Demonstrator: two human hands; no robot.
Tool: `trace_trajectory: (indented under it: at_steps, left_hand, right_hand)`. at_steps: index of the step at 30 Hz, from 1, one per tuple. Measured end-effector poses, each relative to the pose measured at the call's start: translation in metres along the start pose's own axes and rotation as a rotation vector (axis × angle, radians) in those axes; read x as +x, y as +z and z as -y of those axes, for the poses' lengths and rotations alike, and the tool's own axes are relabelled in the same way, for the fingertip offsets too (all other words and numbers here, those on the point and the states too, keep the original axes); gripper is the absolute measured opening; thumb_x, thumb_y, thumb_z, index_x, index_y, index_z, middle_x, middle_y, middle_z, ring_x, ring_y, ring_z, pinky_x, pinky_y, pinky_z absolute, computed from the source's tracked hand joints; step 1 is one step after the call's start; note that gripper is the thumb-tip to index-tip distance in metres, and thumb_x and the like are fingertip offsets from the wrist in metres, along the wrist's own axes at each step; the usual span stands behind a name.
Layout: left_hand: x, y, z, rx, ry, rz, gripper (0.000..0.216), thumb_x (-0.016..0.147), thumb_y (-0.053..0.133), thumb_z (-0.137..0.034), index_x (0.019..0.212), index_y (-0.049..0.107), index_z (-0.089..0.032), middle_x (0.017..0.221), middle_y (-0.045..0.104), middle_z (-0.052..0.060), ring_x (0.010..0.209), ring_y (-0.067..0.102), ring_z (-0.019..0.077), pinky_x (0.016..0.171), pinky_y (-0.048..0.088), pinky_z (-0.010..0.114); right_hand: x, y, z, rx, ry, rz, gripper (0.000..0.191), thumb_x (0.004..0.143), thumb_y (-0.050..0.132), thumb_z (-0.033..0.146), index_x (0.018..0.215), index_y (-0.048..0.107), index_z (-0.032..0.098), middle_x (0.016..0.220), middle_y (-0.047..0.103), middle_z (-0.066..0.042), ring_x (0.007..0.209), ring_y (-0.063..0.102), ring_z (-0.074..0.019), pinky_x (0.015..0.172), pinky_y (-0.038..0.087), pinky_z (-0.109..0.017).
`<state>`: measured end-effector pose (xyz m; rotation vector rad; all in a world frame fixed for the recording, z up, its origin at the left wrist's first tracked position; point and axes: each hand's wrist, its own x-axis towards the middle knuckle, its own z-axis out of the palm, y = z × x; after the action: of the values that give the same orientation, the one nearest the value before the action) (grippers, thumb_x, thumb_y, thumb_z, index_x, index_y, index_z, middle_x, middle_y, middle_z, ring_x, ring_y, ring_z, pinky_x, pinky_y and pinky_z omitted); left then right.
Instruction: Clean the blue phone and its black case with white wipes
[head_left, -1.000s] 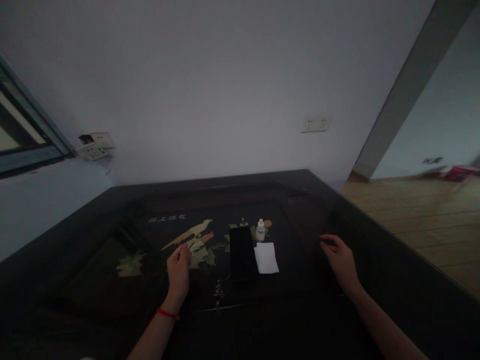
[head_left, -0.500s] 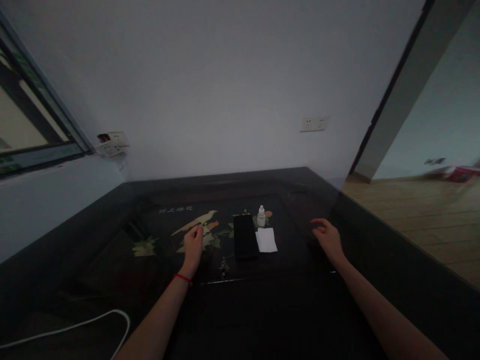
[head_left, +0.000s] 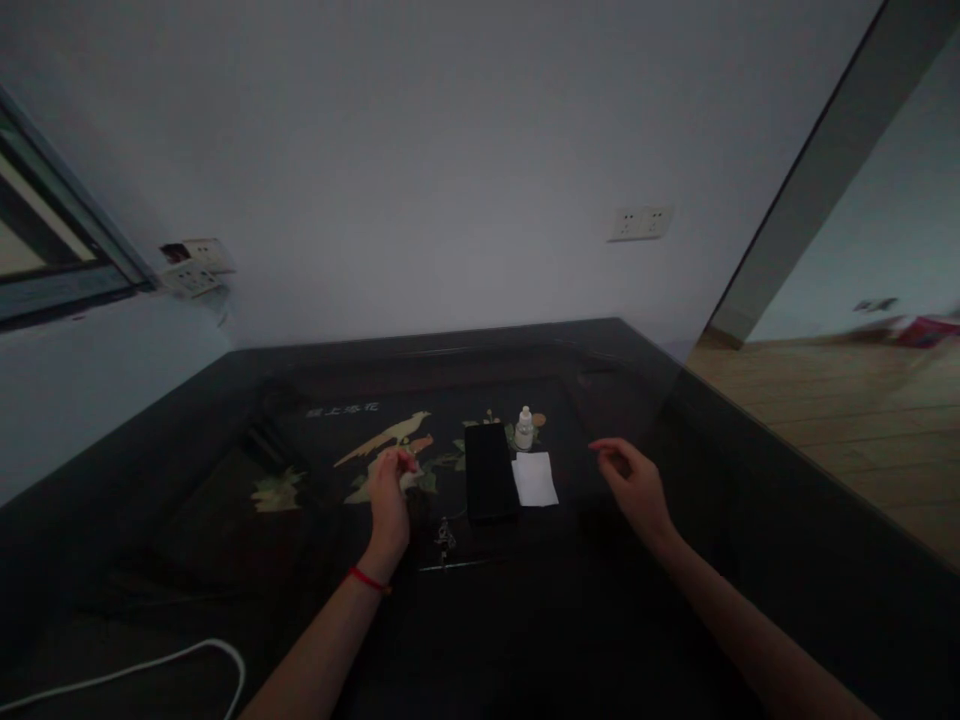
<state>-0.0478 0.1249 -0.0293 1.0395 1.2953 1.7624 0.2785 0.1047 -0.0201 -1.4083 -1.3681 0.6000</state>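
Observation:
My left hand (head_left: 390,495), with a red string at the wrist, rests on the dark table (head_left: 675,560) with its fingers curled loosely together, nothing visible in them. It lies left of a black phone (head_left: 490,470). My right hand (head_left: 634,482) hovers right of a white folded cloth (head_left: 535,478), fingers bent and apart, holding nothing. A small white bottle (head_left: 524,429) stands behind the cloth. A small bunch of keys (head_left: 444,532) lies in front of the phone.
The table top carries a painted bird and leaves (head_left: 390,440). A white cable (head_left: 172,665) loops at the near left. Wall sockets (head_left: 639,222) sit on the back wall, more sockets (head_left: 191,268) at the left by a window. Wooden floor (head_left: 840,420) lies to the right.
My right hand has moved left toward the white cloth. My left hand has shifted slightly nearer the phone. The view has shifted a little.

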Motion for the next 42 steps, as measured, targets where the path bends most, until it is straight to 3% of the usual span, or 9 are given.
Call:
trace_trajectory:
  at_steps: [4, 6, 9, 14, 21, 29, 35, 42]
  left_hand:
    - [-0.011, 0.027, -0.008, -0.169, -0.154, 0.034, 0.026, 0.081, 0.05, -0.044, 0.089, 0.057, -0.02, 0.097, 0.061, 0.004, 0.095, 0.059, 0.0162, 0.088, 0.044, 0.03]
    - [-0.013, 0.039, -0.01, -0.207, -0.239, 0.071, 0.026, 0.08, 0.053, -0.04, 0.099, 0.057, -0.022, 0.113, 0.06, 0.006, 0.11, 0.055, 0.0171, 0.095, 0.041, 0.03]
    - [-0.014, 0.05, -0.011, -0.24, -0.356, 0.113, 0.032, 0.081, 0.055, -0.034, 0.112, 0.053, -0.026, 0.131, 0.052, 0.006, 0.126, 0.045, 0.0173, 0.105, 0.034, 0.033]
    - [-0.02, 0.052, -0.012, -0.291, -0.539, 0.201, 0.047, 0.085, 0.052, -0.027, 0.131, 0.039, -0.031, 0.133, 0.052, 0.006, 0.129, 0.044, 0.0154, 0.112, 0.026, 0.035]
    - [-0.013, 0.041, -0.025, -0.298, -0.667, 0.26, 0.057, 0.086, 0.054, -0.025, 0.138, 0.033, -0.033, 0.137, 0.051, 0.005, 0.134, 0.039, 0.0154, 0.113, 0.026, 0.034]
    - [-0.016, 0.043, -0.027, -0.278, -0.693, 0.314, 0.062, 0.087, 0.05, -0.023, 0.143, 0.026, -0.032, 0.143, 0.047, 0.005, 0.135, 0.039, 0.0138, 0.115, 0.022, 0.034]
    - [-0.019, 0.043, -0.034, -0.274, -0.708, 0.317, 0.06, 0.087, 0.051, -0.023, 0.142, 0.029, -0.032, 0.142, 0.048, 0.003, 0.136, 0.037, 0.013, 0.115, 0.022, 0.034]
    - [-0.016, 0.042, -0.03, -0.274, -0.754, 0.317, 0.058, 0.085, 0.052, -0.02, 0.138, 0.034, -0.031, 0.136, 0.053, 0.005, 0.133, 0.042, 0.0167, 0.114, 0.026, 0.037]
  right_hand:
    - [-0.007, 0.058, 0.026, 0.171, 0.038, 0.327, 0.026, 0.074, 0.057, 0.028, 0.098, 0.063, 0.022, 0.101, 0.069, -0.007, 0.093, 0.065, -0.0205, 0.079, 0.052, -0.033]
    - [-0.001, 0.079, 0.029, 0.229, 0.086, 0.389, 0.031, 0.072, 0.057, 0.024, 0.104, 0.058, 0.022, 0.111, 0.066, -0.008, 0.099, 0.065, -0.0197, 0.084, 0.052, -0.034]
    - [0.01, 0.092, 0.023, 0.274, 0.166, 0.411, 0.037, 0.071, 0.055, 0.018, 0.108, 0.05, 0.022, 0.115, 0.063, -0.01, 0.104, 0.063, -0.0195, 0.09, 0.05, -0.037]
    - [0.011, 0.086, 0.014, 0.28, 0.274, 0.459, 0.04, 0.071, 0.053, 0.013, 0.109, 0.047, 0.023, 0.118, 0.062, -0.01, 0.107, 0.061, -0.0208, 0.086, 0.052, -0.038]
    - [0.009, 0.083, 0.016, 0.258, 0.318, 0.523, 0.042, 0.071, 0.049, 0.01, 0.11, 0.046, 0.023, 0.125, 0.059, -0.009, 0.105, 0.059, -0.0195, 0.081, 0.053, -0.035]
    - [0.006, 0.085, 0.013, 0.273, 0.298, 0.541, 0.049, 0.069, 0.049, 0.004, 0.113, 0.047, 0.025, 0.129, 0.059, -0.007, 0.111, 0.059, -0.0209, 0.081, 0.052, -0.035]
    - [0.006, 0.084, 0.015, 0.268, 0.286, 0.578, 0.051, 0.071, 0.049, 0.003, 0.116, 0.046, 0.025, 0.131, 0.058, -0.007, 0.113, 0.059, -0.0215, 0.077, 0.053, -0.033]
    - [0.007, 0.082, 0.014, 0.223, 0.236, 0.562, 0.053, 0.07, 0.047, 0.001, 0.116, 0.047, 0.025, 0.131, 0.057, -0.008, 0.118, 0.056, -0.0211, 0.083, 0.052, -0.035]
